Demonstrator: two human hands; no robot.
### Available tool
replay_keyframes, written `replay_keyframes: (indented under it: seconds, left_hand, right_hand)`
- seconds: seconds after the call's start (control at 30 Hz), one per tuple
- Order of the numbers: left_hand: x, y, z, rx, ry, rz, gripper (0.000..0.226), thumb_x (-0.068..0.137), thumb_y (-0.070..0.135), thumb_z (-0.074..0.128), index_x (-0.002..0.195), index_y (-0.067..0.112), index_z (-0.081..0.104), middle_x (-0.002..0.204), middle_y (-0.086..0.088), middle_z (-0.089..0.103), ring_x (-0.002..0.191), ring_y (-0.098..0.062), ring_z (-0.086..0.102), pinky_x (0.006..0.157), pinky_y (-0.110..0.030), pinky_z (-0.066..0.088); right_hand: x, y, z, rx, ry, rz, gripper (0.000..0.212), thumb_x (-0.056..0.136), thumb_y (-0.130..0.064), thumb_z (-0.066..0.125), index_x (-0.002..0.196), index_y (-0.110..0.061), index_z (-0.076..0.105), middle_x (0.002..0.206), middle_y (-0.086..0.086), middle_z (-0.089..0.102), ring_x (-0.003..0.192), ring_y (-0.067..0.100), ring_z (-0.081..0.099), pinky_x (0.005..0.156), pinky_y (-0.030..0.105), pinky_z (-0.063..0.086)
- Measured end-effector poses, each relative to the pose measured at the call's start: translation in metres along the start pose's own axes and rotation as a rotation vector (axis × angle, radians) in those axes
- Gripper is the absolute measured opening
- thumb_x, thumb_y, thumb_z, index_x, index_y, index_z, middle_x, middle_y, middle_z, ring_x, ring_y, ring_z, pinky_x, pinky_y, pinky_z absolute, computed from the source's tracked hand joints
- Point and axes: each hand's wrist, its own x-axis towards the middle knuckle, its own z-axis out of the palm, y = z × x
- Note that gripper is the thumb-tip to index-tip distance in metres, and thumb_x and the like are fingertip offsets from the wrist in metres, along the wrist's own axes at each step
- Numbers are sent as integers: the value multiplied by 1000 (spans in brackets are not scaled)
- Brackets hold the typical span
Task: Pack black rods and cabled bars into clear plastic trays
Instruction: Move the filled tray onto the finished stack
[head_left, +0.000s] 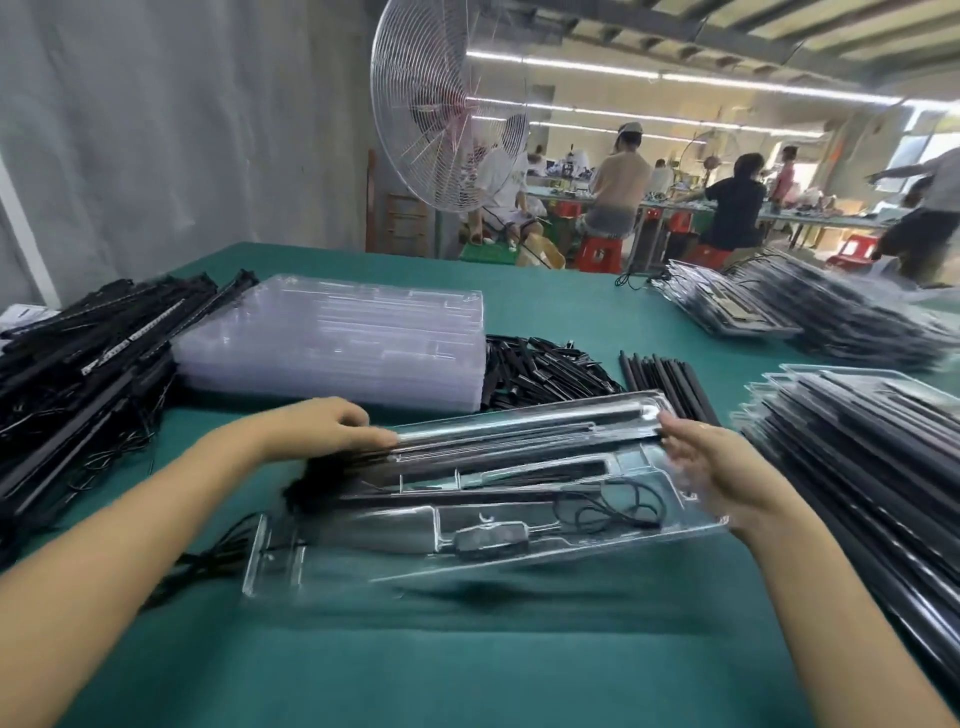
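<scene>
A clear plastic tray (639, 543) lies tilted above the green table in front of me, its right end raised. It holds black rods, a cabled bar (467, 501) and a coiled cable (608, 506). My left hand (332, 428) rests its curled fingers on the far left edge of the tray, on a black rod (519, 421). My right hand (727, 473) grips the tray's right end, thumb on top. A stack of empty clear trays (332, 338) stands behind. Loose black rods (670, 379) lie to its right.
A heap of black cabled bars (88, 353) fills the left of the green table (467, 665). Small black parts (545, 369) lie mid-table. Stacks of packed trays (872, 457) stand on the right and at the far right (810, 317). A large fan (447, 109) and seated workers are behind.
</scene>
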Motion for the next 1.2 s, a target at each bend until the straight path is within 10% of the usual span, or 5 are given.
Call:
replay_keyframes:
  seconds: [0.13,0.73,0.87,1.07,1.2]
  left_hand:
    - [-4,22,-15,-79,-207,122,67,62,89,46,66,23,39,67,9,33,64,-12,31,67,-31,27]
    - [-43,61,2,-710,-415,35,64,69,69,68,111,22,70,118,-9,67,109,-27,63,94,-38,46]
    - [-43,100,0,-1146,-396,-51,32,76,39,64,85,12,78,74,-10,73,58,-13,69,51,-21,56]
    - [-25,183,6,-1628,-267,-68,35,99,26,42,116,2,61,102,-15,70,85,-22,69,77,-31,58]
    - [-16,251,18,-1778,-227,-46,36,105,23,29,98,2,58,68,-15,65,52,-23,65,40,-28,52]
  right_hand:
    - [8,5,-4,330,-72,-17,24,61,-31,77,74,-15,65,59,-4,52,42,5,43,36,12,35]
    - [3,14,22,761,-110,181,33,94,-23,40,73,-4,56,51,9,60,46,20,60,45,26,52]
    - [14,33,40,656,-96,306,45,102,-32,32,93,5,56,75,21,69,73,30,66,51,32,58]
    - [15,42,62,598,-172,288,35,98,-25,39,88,3,57,73,22,70,65,30,71,50,32,56]
    - [14,49,77,459,-252,293,26,97,-19,42,90,1,57,74,18,71,68,27,71,55,30,57]
